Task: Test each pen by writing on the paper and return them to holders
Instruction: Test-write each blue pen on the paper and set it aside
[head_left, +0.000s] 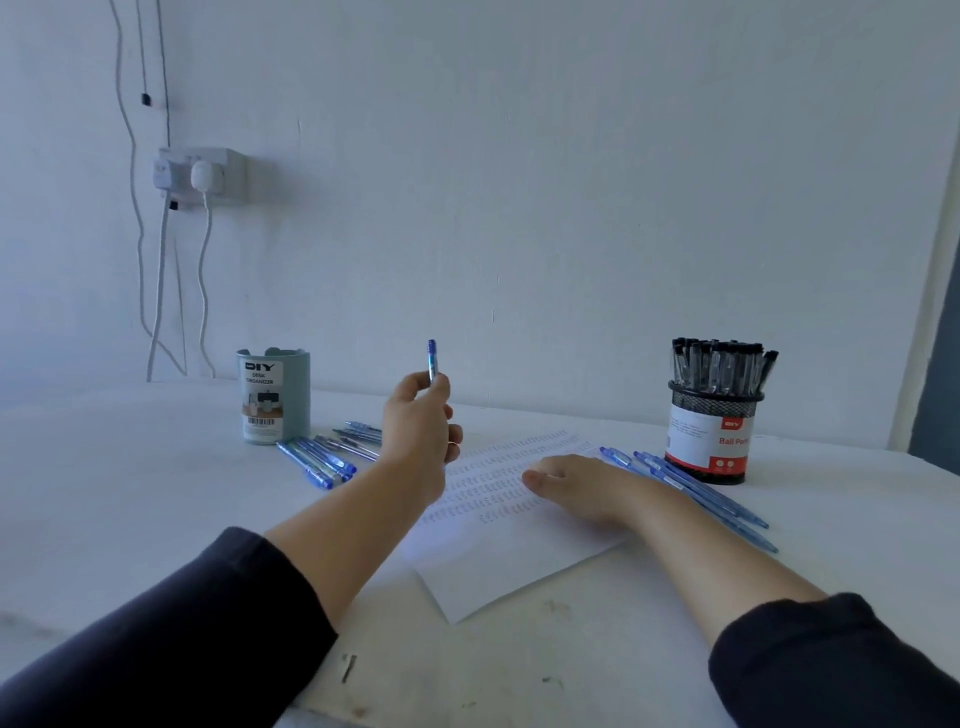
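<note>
My left hand (418, 431) is raised above the table and pinches a blue pen (431, 358) that points straight up. My right hand (576, 483) lies flat on the white paper (498, 566), which carries rows of blue scribbles. A teal desk organizer (274, 397) stands at the back left, with several blue pens (322, 457) lying loose in front of it. More blue pens (691, 488) lie to the right of the paper. A black mesh holder (711, 436) at the back right is full of black pens (719, 364).
The white table (130, 493) runs up to a white wall. A wall socket (202, 174) with plugs and hanging cables sits at the upper left. Small dark marks dot the table's near edge.
</note>
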